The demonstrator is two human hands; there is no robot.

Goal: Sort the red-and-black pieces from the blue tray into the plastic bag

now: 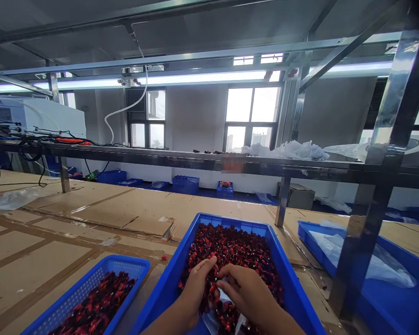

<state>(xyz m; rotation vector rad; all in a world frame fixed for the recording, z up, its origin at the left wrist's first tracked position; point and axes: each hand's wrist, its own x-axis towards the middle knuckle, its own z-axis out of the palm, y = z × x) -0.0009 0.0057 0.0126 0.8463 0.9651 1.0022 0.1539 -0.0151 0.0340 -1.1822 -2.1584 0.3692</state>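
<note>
Both my hands are down in a blue plastic bin (pixel 174 274) heaped with small red and black parts (pixel 237 249). My left hand (pixel 195 288) has its fingers curled into the pile near the front. My right hand (pixel 247 291) is pinched together beside it, fingertips meeting those of the left over a small part I cannot name. White plastic shows under the hands at the bin's front edge.
A blue mesh basket (pixel 125 265) with more red and black parts sits at the left. A blue tray (pixel 387 298) holding clear plastic bags lies at the right behind a steel post (pixel 377 204). Cardboard (pixel 56 232) covers the table. A steel shelf (pixel 195 160) runs overhead.
</note>
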